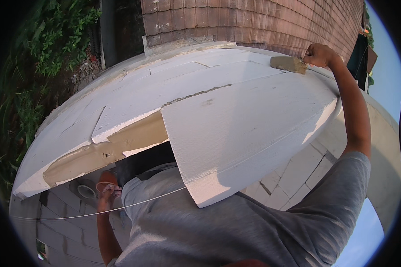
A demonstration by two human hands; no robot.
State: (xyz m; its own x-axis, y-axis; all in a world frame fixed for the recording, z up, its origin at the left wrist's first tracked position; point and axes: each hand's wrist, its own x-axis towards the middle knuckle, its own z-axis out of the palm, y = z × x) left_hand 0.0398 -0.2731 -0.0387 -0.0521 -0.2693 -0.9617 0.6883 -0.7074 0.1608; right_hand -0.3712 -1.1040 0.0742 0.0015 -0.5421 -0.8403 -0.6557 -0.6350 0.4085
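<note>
In my raised right hand (320,55) is a trowel (286,63), its blade coated with grey-brown mortar and held against the far side of the wall at the right; my fist hides the handle. Below the wall, at lower left, the fingers of my left hand (110,192) close on the near edge of a small orange bucket (106,179). Large white blocks (245,120) form the wall before me, one standing higher than its left neighbours. Wet mortar (133,133) coats the stepped top beside that block.
A taut white string (138,205) runs across in front of my body to the tall block. Next to the bucket stands a round pale container (86,191). Beyond the wall lies a brown tiled roof (254,22), with green plants (58,40) at far left.
</note>
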